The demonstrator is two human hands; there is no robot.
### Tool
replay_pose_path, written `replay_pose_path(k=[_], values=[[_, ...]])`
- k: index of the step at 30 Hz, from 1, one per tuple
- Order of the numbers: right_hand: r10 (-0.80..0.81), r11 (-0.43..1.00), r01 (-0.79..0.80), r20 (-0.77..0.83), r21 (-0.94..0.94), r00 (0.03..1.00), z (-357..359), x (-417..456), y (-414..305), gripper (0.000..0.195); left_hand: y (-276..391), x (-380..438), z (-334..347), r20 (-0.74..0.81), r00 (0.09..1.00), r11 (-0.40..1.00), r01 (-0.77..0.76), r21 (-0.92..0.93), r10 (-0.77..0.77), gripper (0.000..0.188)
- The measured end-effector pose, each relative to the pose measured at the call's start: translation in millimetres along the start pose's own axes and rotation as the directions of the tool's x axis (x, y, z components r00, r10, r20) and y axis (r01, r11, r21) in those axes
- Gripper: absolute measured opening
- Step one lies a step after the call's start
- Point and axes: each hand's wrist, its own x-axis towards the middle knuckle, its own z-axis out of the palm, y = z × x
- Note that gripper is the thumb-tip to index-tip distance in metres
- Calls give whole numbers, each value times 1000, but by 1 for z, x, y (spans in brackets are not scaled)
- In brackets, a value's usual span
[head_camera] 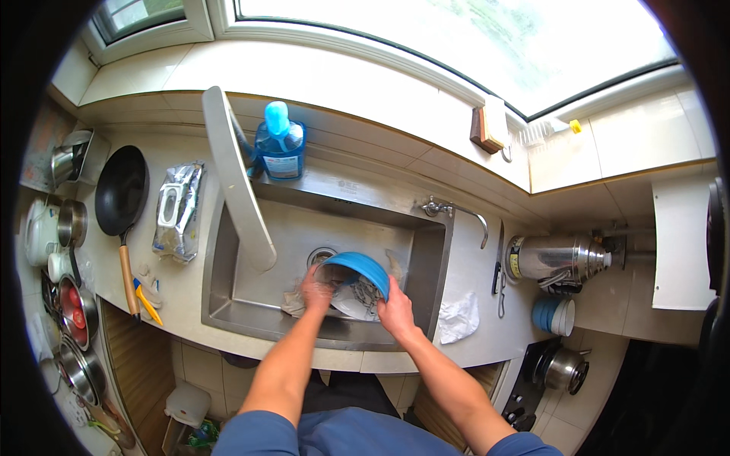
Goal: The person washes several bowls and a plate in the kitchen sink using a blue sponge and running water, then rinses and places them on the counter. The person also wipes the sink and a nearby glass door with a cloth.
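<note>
A blue bowl (365,268) is tilted on its side over the stainless steel sink (348,219). My right hand (397,310) grips its right rim, thumb upward. At the bowl's left edge is my left hand (317,289), holding it there; its fingers are blurred and partly hidden. Beneath the bowl lies a white plate (349,306) with a crumpled grey cloth (366,292) beside it. A beige rag (293,300) rests on the sink floor left of my left hand. The drain (320,256) is partly covered by the bowl.
A long grey board (236,176) slants into the sink's left side. Behind it stands a blue soap bottle (280,145). The faucet (456,211) swings out over the right counter, near a white cloth (458,318), a knife (498,259) and a steel thermos (550,259). A frying pan (122,191) lies left.
</note>
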Motion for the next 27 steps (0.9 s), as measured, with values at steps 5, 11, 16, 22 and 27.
replay_pose_path(k=[5, 11, 16, 22, 27], values=[[-14, 986, 54, 242, -157, 970, -30, 28, -27, 60, 140, 6, -15, 216, 976, 798, -163, 580, 42, 31], [-716, 358, 890, 529, -281, 455, -75, 30, -65, 45, 134, 13, -72, 312, 932, 878, 15, 478, -187, 30], [-732, 161, 971, 639, -174, 236, -21, 52, -22, 26, 172, 7, -75, 286, 867, 873, 279, 401, -409, 33], [-625, 596, 792, 542, -134, 562, 6, 50, -48, 47, 175, 19, -101, 200, 926, 914, 247, 322, -321, 53], [-138, 988, 122, 198, 92, 970, 60, 34, -40, 55, 177, -3, -89, 176, 980, 948, -139, 288, 91, 59]])
